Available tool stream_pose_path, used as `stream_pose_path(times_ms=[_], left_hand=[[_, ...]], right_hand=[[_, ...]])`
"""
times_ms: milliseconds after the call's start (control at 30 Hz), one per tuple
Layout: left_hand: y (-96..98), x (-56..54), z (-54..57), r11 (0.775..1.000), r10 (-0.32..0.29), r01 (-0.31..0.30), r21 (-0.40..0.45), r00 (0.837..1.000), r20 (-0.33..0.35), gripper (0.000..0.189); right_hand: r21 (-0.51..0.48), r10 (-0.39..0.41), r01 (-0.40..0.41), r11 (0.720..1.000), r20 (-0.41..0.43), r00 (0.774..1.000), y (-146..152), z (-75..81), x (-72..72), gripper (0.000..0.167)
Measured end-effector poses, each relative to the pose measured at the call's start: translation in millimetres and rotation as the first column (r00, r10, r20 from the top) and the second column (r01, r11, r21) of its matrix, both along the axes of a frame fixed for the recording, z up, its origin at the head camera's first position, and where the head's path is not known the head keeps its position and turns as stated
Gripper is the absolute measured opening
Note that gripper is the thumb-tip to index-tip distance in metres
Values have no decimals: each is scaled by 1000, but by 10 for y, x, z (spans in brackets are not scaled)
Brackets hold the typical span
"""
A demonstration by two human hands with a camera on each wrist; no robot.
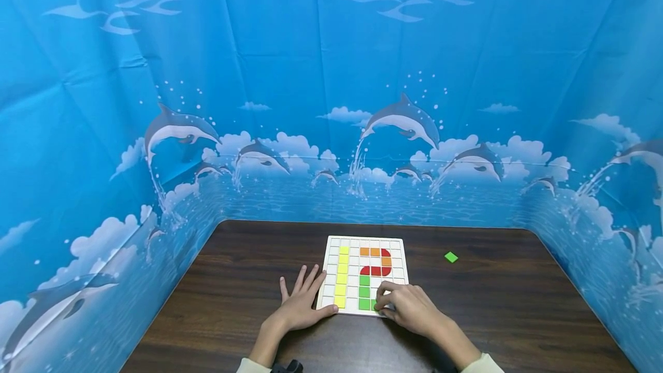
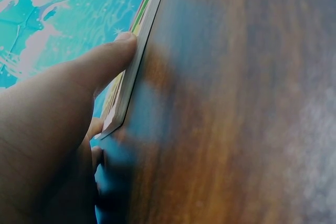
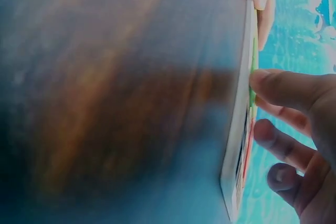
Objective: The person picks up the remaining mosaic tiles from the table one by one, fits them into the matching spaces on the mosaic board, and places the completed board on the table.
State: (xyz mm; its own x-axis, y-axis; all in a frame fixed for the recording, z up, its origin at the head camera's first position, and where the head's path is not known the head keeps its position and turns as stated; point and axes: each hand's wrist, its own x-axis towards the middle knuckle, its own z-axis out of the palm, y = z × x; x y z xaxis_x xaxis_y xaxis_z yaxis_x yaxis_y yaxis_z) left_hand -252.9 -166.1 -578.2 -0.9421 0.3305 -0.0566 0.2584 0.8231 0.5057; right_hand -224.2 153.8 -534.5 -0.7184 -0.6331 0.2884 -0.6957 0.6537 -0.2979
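Note:
A white gridded board (image 1: 330, 278) lies on the table with colored pieces in its cells. Yellow tiles (image 1: 342, 278) form one column; orange squares (image 1: 370, 252) and curved red pieces (image 1: 374, 271) make a hook above a column of green tiles (image 1: 365, 291). My left hand (image 1: 299, 305) rests at the board's lower left corner, fingers spread, thumb on its near edge. My right hand (image 1: 411, 308) pinches a green tile (image 1: 374, 304) in the bottom row, mostly hidden by the fingers. In the right wrist view, thumb and forefinger meet at this green piece (image 3: 252, 94).
One loose green tile (image 1: 451, 257) lies on the dark wooden table (image 1: 497, 292), right of the board. A blue curtain (image 1: 290, 73) printed with dolphins surrounds the table's back and sides.

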Motion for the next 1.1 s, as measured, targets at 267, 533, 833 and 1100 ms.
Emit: stream_pose_path(times_ms=[267,533,833,1100], left_hand=[[0,5,-17,1000,-7,7,2,1000,-16,103],[12,47,62,1000,-20,21,23,1000,-11,102],[31,106,160,998,-27,27,53,1000,-1,101],[23,67,105,1000,-15,15,20,1000,9,102]], right_hand=[[11,-13,12,1000,39,999,21,7,7,12],[10,-30,30,1000,24,999,33,-21,24,10],[1,-41,41,999,86,995,45,-17,38,11],[-3,-50,50,999,40,998,95,21,46,9]])
